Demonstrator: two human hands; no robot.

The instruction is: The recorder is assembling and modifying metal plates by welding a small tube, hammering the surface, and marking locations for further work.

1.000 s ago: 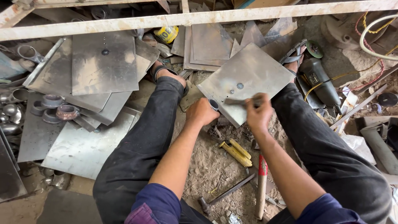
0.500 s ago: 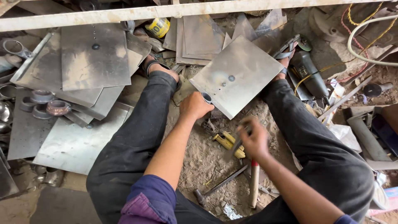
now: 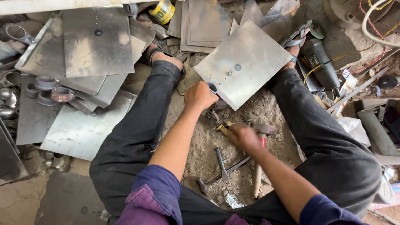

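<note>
Right hand (image 3: 243, 137) lowered onto hammer (image 3: 259, 143), left hand (image 3: 200, 96) unmoved

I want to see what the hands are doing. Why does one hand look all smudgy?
Head view: the right hand is motion-blurred over the hammer; the left hand, at the metal sheet, looks sharp; lighting is soft and even, with mild sheen on the sheet.

Square grey metal sheet (image 3: 246, 62), tilted, its near corner at the left hand (image 3: 200, 95); hammer (image 3: 260, 143) under the blurred right hand (image 3: 243, 137).
</note>
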